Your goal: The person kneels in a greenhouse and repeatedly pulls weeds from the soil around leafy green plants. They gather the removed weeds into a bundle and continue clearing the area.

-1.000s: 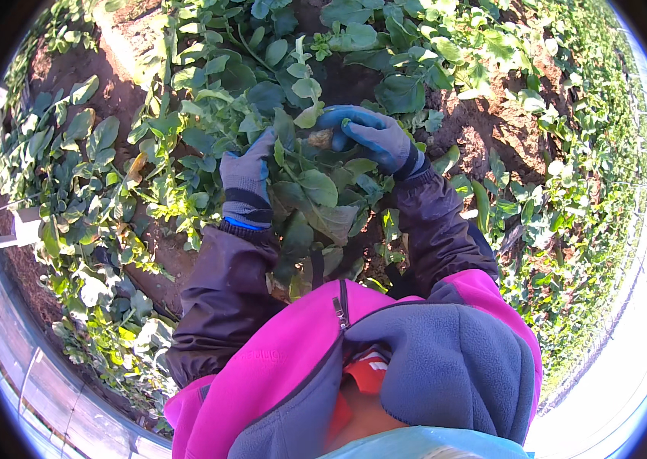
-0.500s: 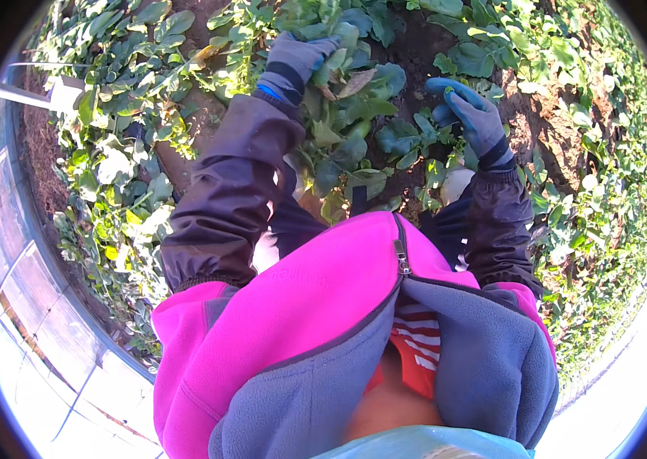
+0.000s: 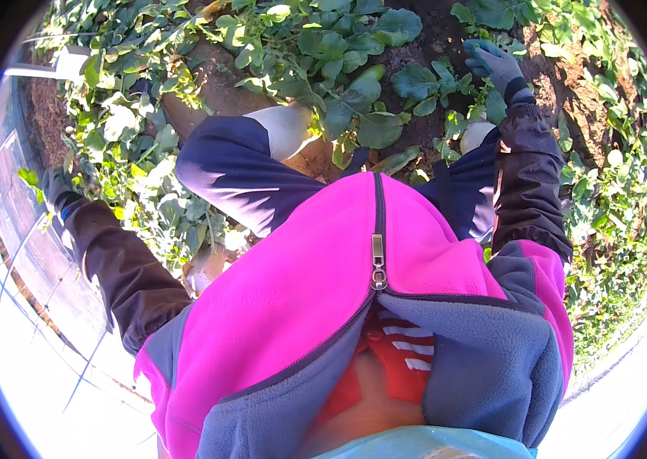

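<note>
My left hand (image 3: 60, 188), in a dark glove, reaches far out at the left edge of the plant bed. Bright green leaves (image 3: 29, 177) show right beside its fingers. The fingers are in shadow, so their grip is unclear. Up at the right, my right hand (image 3: 498, 64), in a grey and teal glove, is held over bare soil beside leafy plants. Its fingers are curled together, with a small green bit by their tips that I cannot make out. Broad-leaved green plants (image 3: 339, 53) grow in front of me between my arms.
My knees, in dark trousers (image 3: 239, 168), frame the plants. Pale rounded shapes (image 3: 281, 128) show at both knees. Plastic sheeting (image 3: 14, 222) with thin lines across it borders the left side. A white object (image 3: 71, 63) stands at the upper left. Dense foliage (image 3: 614, 229) covers the right.
My left hand has swung from the plants at the centre out to the far left. A clump of leaves it was at no longer shows there. My right hand has moved up and right.
</note>
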The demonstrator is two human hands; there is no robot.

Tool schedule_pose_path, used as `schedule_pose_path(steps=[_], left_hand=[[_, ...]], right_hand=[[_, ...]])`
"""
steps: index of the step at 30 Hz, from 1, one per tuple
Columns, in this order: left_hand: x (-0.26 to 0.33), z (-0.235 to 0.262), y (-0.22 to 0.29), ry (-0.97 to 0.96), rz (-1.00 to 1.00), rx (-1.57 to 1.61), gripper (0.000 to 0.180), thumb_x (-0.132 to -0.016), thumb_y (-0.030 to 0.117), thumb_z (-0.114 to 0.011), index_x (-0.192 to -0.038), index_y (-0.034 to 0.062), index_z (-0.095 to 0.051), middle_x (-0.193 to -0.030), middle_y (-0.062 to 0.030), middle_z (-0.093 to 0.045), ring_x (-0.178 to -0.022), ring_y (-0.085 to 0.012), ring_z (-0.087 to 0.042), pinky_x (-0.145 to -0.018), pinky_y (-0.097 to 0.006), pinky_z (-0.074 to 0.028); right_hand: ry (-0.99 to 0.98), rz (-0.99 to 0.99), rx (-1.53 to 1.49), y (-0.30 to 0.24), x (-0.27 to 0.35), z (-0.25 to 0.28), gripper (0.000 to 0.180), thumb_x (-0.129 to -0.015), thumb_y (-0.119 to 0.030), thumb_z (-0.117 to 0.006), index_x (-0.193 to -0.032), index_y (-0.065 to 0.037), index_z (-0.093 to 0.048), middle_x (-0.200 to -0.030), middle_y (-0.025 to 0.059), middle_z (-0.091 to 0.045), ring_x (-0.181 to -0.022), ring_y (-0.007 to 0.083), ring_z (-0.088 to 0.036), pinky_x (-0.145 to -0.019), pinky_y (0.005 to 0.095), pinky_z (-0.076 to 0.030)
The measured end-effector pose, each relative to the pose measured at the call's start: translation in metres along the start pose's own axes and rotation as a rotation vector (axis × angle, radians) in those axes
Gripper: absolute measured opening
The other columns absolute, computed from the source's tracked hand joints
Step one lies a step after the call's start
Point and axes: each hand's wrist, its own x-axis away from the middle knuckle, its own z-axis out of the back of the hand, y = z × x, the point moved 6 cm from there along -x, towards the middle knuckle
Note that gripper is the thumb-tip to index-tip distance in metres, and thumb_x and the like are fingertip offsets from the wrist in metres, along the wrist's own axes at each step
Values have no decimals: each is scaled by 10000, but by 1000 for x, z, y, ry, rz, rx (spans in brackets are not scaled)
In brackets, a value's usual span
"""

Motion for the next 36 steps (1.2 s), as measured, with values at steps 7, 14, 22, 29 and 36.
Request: schedule_pose_path(steps=[7,14,22,29,36], left_hand=[[129,-405,167,-893,-195,561,259,-906,180,-554,-1132,62,-602,-1044,-76,-650,-829,-117,-619,-675,-244,-513],[203,-513,256,-611,-514,-453,693,-704,540,-653,-1240,129,-498,-1164,-108,-582,-1094,-270,-561,-871,-432,-473],[224,-532,273,-759,-553,-561,557,-736,524,-603,-1201,222,-553,-1257,-86,-523,-1143,-274,-524,-918,-434,-448],[251,-496,220,-689,-887,-384,277,-768,249,-606,-1035,176,-607,-1131,-74,-569,-1027,-288,-561,-863,-389,-458],[286,-490,209,-923,-989,-670,290,-777,264,-609,-1050,165,-607,-1129,-80,-582,-1029,-265,-570,-857,-393,-457]], right_hand=[[-16,4,156,43,-18,-37,292,-908,-212,-528,-1170,-94,-581,-900,-8,-629,-760,89,-578,-650,223,-456],[45,158,751,38,18,-98,326,-842,-320,-552,-1106,-138,-611,-908,66,-651,-799,209,-604,-755,304,-469],[-101,381,736,38,38,-200,303,-808,-300,-560,-1076,-173,-624,-1083,91,-601,-996,273,-573,-865,355,-452],[-153,287,950,61,25,-246,352,-783,-260,-581,-1113,-141,-599,-1332,130,-448,-1128,303,-505,-943,372,-415],[-163,523,872,49,33,-254,303,-791,-291,-563,-1042,-137,-632,-1383,112,-395,-1089,296,-528,-928,373,-421]])
